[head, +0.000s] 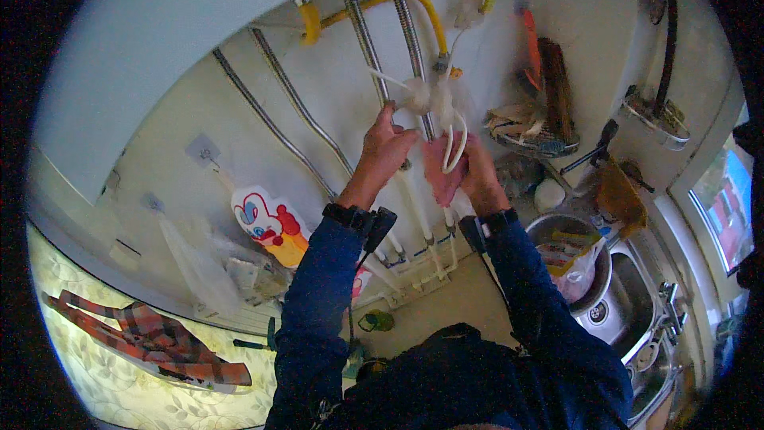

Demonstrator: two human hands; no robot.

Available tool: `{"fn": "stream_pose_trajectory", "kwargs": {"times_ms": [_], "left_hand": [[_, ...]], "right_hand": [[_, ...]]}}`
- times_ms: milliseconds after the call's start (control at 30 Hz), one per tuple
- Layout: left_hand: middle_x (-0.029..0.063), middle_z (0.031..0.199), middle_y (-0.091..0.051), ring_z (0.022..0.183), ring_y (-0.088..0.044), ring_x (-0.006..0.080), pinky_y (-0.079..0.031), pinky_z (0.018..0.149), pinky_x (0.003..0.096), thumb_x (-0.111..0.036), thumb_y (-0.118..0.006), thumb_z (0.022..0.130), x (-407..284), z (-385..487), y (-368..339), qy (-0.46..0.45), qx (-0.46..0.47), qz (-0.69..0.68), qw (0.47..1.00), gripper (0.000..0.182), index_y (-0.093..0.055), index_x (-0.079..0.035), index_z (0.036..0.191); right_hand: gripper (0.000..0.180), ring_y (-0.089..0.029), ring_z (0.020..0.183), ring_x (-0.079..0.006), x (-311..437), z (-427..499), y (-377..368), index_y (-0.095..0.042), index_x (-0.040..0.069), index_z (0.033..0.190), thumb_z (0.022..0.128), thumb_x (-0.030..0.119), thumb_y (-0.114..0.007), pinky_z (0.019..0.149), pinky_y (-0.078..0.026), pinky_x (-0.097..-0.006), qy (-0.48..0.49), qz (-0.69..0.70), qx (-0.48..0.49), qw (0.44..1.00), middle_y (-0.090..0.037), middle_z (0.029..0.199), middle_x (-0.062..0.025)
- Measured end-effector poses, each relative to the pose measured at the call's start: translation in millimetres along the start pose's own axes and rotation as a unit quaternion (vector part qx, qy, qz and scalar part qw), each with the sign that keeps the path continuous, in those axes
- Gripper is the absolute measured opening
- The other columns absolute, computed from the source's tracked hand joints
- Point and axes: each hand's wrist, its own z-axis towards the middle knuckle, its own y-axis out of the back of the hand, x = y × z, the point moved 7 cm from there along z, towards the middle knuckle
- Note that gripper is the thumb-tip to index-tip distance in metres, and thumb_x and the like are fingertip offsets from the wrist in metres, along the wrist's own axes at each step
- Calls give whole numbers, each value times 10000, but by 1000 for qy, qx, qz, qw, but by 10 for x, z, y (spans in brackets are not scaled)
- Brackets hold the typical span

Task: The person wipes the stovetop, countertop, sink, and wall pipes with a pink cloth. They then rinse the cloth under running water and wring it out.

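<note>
Braided metal hoses (361,30) run down the wall from under a white cabinet or appliance. At the lower end of one hose is my left hand (385,149), its thumb and fingers around or against it; the exact contact is unclear. My right hand (477,170) holds a pink cloth (443,170) beside the neighbouring hose. A loop of white cable (456,149) hangs over the cloth, below a blurred whitish bundle (441,95). Behind them a yellow gas hose (427,3) curves down to a valve (441,64). White pipes (416,200) continue below my hands.
To the right are a wall rack (537,144) with utensils, a metal bowl (604,280) holding bagged items, and a steel sink (621,304) with a faucet (672,310). On the left hang a cartoon-printed item (271,224) and a plastic bag (197,263), above a plaid cloth (161,334).
</note>
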Motion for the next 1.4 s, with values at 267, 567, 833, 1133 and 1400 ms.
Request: {"fn": "stream_pose_trajectory", "kwargs": {"times_ms": [267,567,833,1133,1400], "left_hand": [[109,1161,-636,967,-642,251,-592,725,448,-285,-727,887,-332,-169,-416,114,202,-210,950,619,-488,-120,1433],[198,1204,-684,885,-718,232,-617,749,540,-273,-608,1001,-981,-583,-609,120,361,-325,866,450,-487,-148,1416],[258,1242,-647,910,-740,236,-618,763,542,-286,-576,1023,-1404,-566,-250,70,401,-303,861,530,-392,-111,1488],[245,1223,-650,1023,-697,256,-616,800,522,-312,-606,1008,-1173,-529,-208,96,360,-251,894,517,-418,-108,1444],[166,1192,-667,971,-675,239,-609,806,515,-313,-651,977,-654,-459,-368,129,303,-248,911,466,-505,-117,1374]], "right_hand": [[294,-684,883,-215,49,62,88,-597,15,1171,1010,254,-540,757,-578,-349,24,57,-69,996,-679,1023,-103],[273,-607,903,-165,1055,740,-703,-601,45,1168,1011,266,-574,880,-518,-274,469,-448,-158,745,-611,967,-20],[424,-624,1027,-185,1642,1667,-1874,-470,-23,1348,948,14,-604,891,-517,-299,491,-413,-20,767,-600,1122,-62],[517,-612,1126,-280,1258,1592,-1866,-307,-1,1494,1026,152,-465,912,-517,-329,373,-464,14,803,-516,1363,-145],[566,-605,1032,-323,442,1486,-960,-385,74,1473,947,162,-574,841,-514,-445,321,-261,60,909,-553,1249,-135]]}}
